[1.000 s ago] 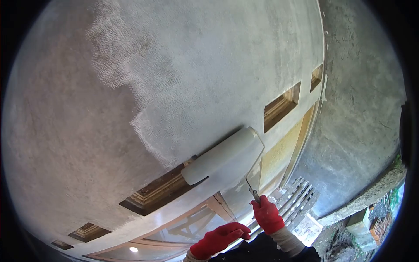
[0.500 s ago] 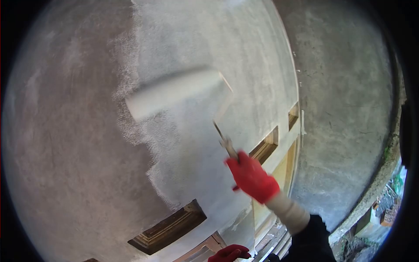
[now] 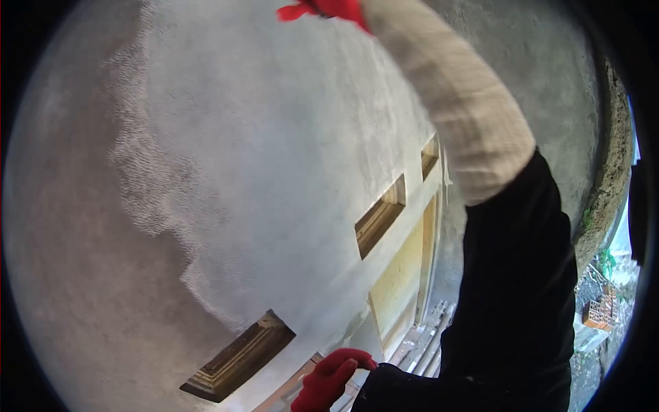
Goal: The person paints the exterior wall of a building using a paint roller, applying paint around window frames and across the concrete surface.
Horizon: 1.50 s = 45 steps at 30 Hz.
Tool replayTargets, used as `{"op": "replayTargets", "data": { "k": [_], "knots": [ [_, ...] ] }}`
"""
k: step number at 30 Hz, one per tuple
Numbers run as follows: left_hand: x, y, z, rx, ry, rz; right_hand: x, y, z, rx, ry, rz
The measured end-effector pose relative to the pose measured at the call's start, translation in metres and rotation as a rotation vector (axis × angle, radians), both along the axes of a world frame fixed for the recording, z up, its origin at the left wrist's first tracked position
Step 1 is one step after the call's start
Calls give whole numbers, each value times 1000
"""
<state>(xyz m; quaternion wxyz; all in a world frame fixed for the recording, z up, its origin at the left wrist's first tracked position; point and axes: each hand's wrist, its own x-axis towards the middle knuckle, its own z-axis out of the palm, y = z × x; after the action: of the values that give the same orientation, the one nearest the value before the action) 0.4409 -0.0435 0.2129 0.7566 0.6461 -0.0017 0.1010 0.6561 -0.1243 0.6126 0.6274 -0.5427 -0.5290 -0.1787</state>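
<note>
Raised to the top edge, my right hand (image 3: pixel 331 8) wears a red glove and is partly cut off and blurred. Its fingers look closed around the paint roller's handle; the roller head is out of view above. The pale, wet-looking coating (image 3: pixel 261 158) covers the middle of the wall, with a stippled edge against the darker bare wall (image 3: pixel 75 226) on the left. Low in the view, my left hand (image 3: pixel 326 382), also red-gloved, is curled in front of the wall; what it holds, if anything, is hidden.
Recessed wooden-framed openings (image 3: pixel 240 357) (image 3: pixel 381 218) (image 3: pixel 430 156) run along the wall. A yellowish panel (image 3: pixel 399 285) stands beyond, near long pale bars (image 3: pixel 429 347). Past the wall's edge at the right lie orange bricks (image 3: pixel 601 310) and some greenery.
My right hand has swept up to the top edge, taking the roller out of view. My left hand shows more, higher and further left. The view has shifted, so the wall and openings appear further left.
</note>
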Motion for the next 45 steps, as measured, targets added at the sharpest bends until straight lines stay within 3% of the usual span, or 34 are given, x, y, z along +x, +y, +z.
{"op": "replayTargets", "data": {
  "k": [1, 3, 4, 6, 7, 8, 10, 12, 14, 17, 18, 20, 21, 22, 24, 26, 28, 29, 30, 31, 32, 33, 34, 37, 40, 42, 45],
  "knots": [
    [9, 0, -6, -11, -77, -78, 14, -12, -14, 111, -20, 17],
    [29, -8, -2, 17, -54, -130, 31, -45, -42, 70, 30, -10],
    [40, -12, 0, 59, -49, -173, 46, -51, -48, 110, 241, -48],
    [60, -25, 6, 163, 53, -360, 80, -82, -90, 71, 244, -135],
    [72, -33, 5, 182, 70, -394, 100, -97, -119, -84, 51, -437],
    [85, -42, 3, 201, 84, -424, 90, -98, -143, 87, 255, -358],
    [120, -54, -14, 158, 84, -395, 116, -125, -200, 78, 433, -338],
    [166, -68, -35, 266, -143, -283, 127, -139, -260, 57, 650, -413],
    [212, -81, -43, 277, -112, -196, 129, -152, -326, 17, 769, -431],
    [277, -110, -55, 101, -25, -146, 113, -164, -407, -95, 926, -420],
    [292, -117, -56, 52, 34, -165, 104, -166, -427, -159, 948, -408],
    [316, -126, -61, 264, 30, -213, 93, -164, -459, -128, 1164, -345],
    [322, -130, -41, 237, 170, -300, 89, -161, -470, -146, 1168, -367],
    [334, -144, -60, -6, 197, -211, 84, -158, -480, -166, 1174, -389],
    [340, -161, -80, -150, 210, -89, 78, -155, -491, -185, 1105, -371],
    [352, -167, -105, -131, 201, -70, 86, -169, -509, -190, 1085, -361],
    [359, -162, -111, -112, 191, -53, 91, -191, -508, -585, 646, -303],
    [364, -154, -107, -138, 239, -95, 89, -203, -531, -371, 1168, -47],
    [368, -145, -100, -164, 287, -141, 90, -228, -555, -804, 323, -178],
    [372, -137, -97, -76, 288, -122, 84, -257, -596, -958, 129, -120],
    [377, -128, -95, -82, 296, -119, 69, -288, -633, -1411, 149, 16],
    [380, -121, -95, -9, 325, -136, 68, -280, -588, -1706, 535, 389],
    [383, -116, -96, 63, 353, -157, 61, -287, -585, -1826, 697, 517],
    [395, -111, -113, 72, 377, -170, 53, -317, -606, -1511, 1111, 431],
    [400, -110, -124, -17, 383, -157, 61, -321, -609, -672, 1595, 297],
    [403, -108, -124, 25, 400, -131, 76, -310, -604, -77, 1691, 362],
    [408, -101, -125, -4, 439, -153, 108, -292, -598, 348, 1561, 627]
  ]
}}
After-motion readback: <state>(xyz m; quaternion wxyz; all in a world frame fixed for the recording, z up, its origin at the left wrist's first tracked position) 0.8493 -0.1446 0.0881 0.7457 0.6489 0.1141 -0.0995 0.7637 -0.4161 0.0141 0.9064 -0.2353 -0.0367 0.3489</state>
